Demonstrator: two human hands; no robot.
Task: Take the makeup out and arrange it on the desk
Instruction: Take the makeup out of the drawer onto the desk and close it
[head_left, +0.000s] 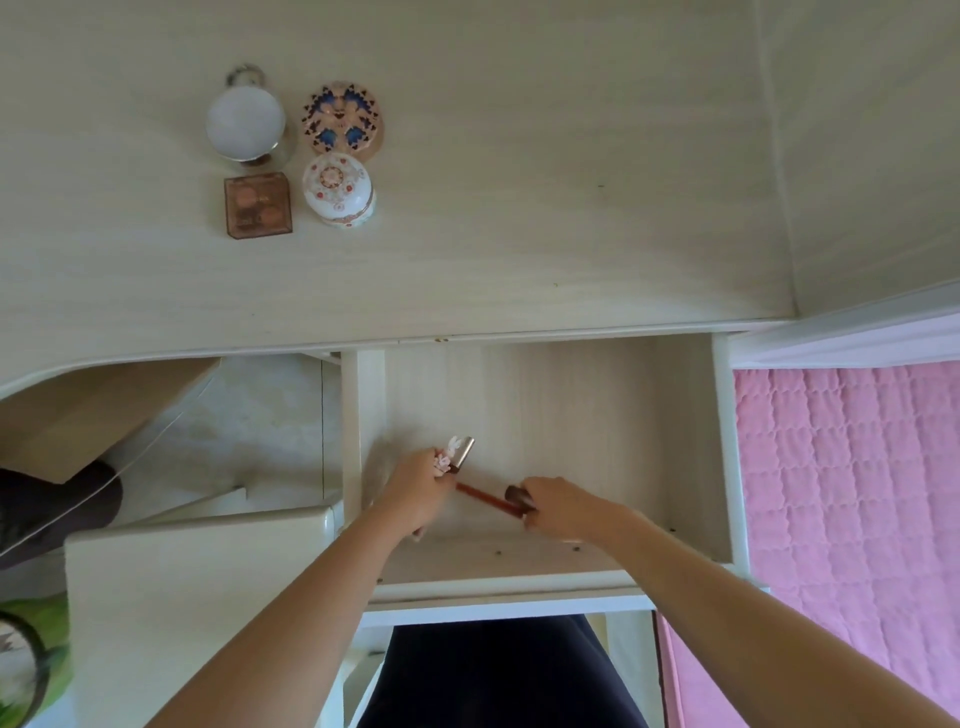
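Left hand: the left hand reaches in from the lower middle of the frame, forearm straight, into the lower left of the open drawer. Its fingers are curled round a small bunny-trimmed piece with a silver cap.
Right hand: the right hand comes in from the lower right, just right of the left hand. Its fingers are wrapped round the dark end of a red tube.
Red tube: it runs slantwise between the two hands, low in the drawer. Whether the left hand touches it I cannot tell.
Drawer: pulled out at centre frame. A pale blurred fluffy shape sits by the left hand, too soft to name.
Worktop: on the worktop, upper left of the frame, four pieces stand close together: a round white compact, a patterned round compact, a brown square palette and a white flowered jar.
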